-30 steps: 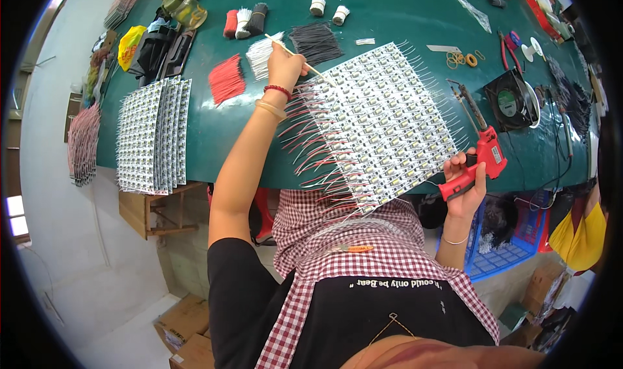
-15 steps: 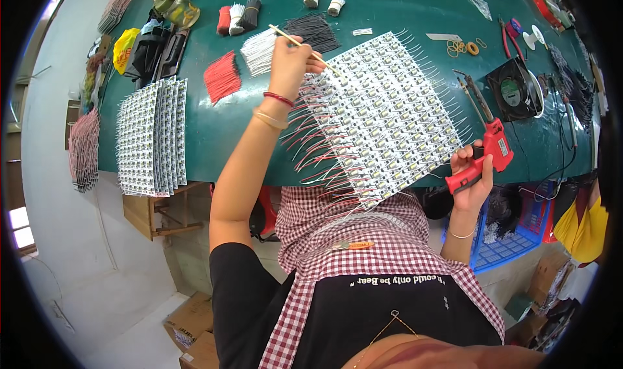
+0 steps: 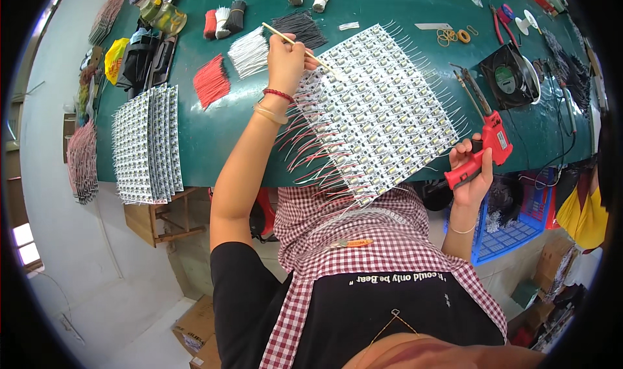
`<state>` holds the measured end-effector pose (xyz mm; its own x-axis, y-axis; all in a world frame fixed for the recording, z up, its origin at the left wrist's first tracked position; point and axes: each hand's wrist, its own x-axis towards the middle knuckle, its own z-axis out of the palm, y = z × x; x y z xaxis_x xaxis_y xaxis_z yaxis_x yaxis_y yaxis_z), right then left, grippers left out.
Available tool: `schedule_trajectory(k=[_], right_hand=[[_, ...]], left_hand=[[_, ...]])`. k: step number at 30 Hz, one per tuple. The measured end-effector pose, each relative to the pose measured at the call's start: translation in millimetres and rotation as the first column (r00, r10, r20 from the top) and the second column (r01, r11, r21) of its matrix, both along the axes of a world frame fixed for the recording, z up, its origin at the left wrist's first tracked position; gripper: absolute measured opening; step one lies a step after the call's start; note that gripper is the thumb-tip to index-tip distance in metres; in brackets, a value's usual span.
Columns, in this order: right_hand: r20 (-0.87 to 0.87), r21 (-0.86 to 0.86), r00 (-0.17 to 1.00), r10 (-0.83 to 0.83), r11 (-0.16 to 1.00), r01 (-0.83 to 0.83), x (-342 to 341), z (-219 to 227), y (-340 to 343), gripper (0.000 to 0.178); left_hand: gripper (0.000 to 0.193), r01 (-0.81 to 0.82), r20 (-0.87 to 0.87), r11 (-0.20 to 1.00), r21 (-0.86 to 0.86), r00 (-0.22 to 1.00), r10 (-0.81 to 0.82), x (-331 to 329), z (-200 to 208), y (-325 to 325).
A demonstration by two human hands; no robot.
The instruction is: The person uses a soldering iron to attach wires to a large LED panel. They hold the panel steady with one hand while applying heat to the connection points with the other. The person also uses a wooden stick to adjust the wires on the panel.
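Observation:
My left hand [image 3: 287,61] grips a thin wooden stick [image 3: 316,58], its lower end at the upper left part of a white circuit board panel [image 3: 389,112]. Rows of small components cover the panel; red and white wires fringe its left side and pale wires its right. In my right hand [image 3: 472,174] is a red soldering gun [image 3: 496,142], its handle wrapped by my fingers and its long tip pointing up and away, to the right of the panel. Beyond my left hand lie cut wires in piles: red [image 3: 211,81], white [image 3: 248,52] and black [image 3: 298,28].
More wired panels [image 3: 148,145] lie at the left of the green table [image 3: 227,129]. Bundled wires [image 3: 237,15] stand at the back. On the right are a black fan [image 3: 508,77], red pliers [image 3: 505,26], a tape roll [image 3: 463,36] and a blue crate [image 3: 509,239] below.
The table scene has shifted slightly left in view. Both hands keep hold of the stick and the soldering gun, nearly in the same places relative to the panel.

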<state>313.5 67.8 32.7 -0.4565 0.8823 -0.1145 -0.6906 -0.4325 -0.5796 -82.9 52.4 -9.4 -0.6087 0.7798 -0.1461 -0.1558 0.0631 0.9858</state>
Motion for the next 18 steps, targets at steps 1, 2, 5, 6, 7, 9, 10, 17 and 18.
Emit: schedule_trajectory(k=[1, 2, 5, 6, 7, 9, 10, 17, 18], right_hand=[[0.005, -0.006, 1.000, -0.001, 1.000, 0.001, -0.7, 0.0, 0.1, 0.037], [0.011, -0.012, 1.000, -0.003, 1.000, 0.003, -1.2, -0.1, 0.1, 0.037], [0.023, 0.006, 1.000, 0.009, 1.000, -0.010, -0.8, -2.9, 0.8, 0.036], [0.019, 0.004, 1.000, 0.010, 1.000, -0.010, -1.6, -2.3, 0.9, 0.036], [0.015, 0.003, 1.000, 0.011, 1.000, -0.011, -2.5, -1.4, 0.5, 0.036], [0.009, 0.001, 1.000, 0.009, 1.000, -0.009, -2.5, -1.2, 0.3, 0.036], [0.010, 0.001, 1.000, 0.009, 1.000, -0.009, -2.1, -1.7, 0.5, 0.036], [0.008, -0.007, 1.000, 0.007, 1.000, -0.007, -0.2, -2.8, 0.0, 0.036], [0.009, -0.005, 1.000, 0.006, 1.000, -0.006, 0.2, -3.0, 0.0, 0.036]], left_hand=[[0.031, 0.009, -0.009, 1.000, -0.005, 1.000, -0.009, 0.3, -0.3, -0.2], [0.031, 0.017, -0.017, 1.000, -0.011, 1.000, -0.017, 0.6, -1.0, -0.3], [0.032, 0.025, -0.031, 1.000, -0.017, 0.999, -0.026, 1.8, -2.2, 0.1], [0.032, 0.025, -0.033, 1.000, -0.018, 0.999, -0.026, 2.0, -2.3, 0.3], [0.032, 0.038, -0.016, 0.999, -0.033, 0.999, -0.039, 1.6, -2.2, 0.3], [0.033, 0.065, 0.018, 0.996, -0.062, 0.998, -0.064, 0.3, -1.9, 0.5], [0.033, 0.076, 0.021, 0.995, -0.058, 0.997, -0.075, 1.1, -2.6, 0.9], [0.035, 0.093, 0.007, 0.993, -0.073, 0.996, -0.093, 4.8, 1.0, 6.9], [0.035, 0.088, 0.005, 0.993, -0.076, 0.996, -0.088, 5.0, 2.5, 7.3]])
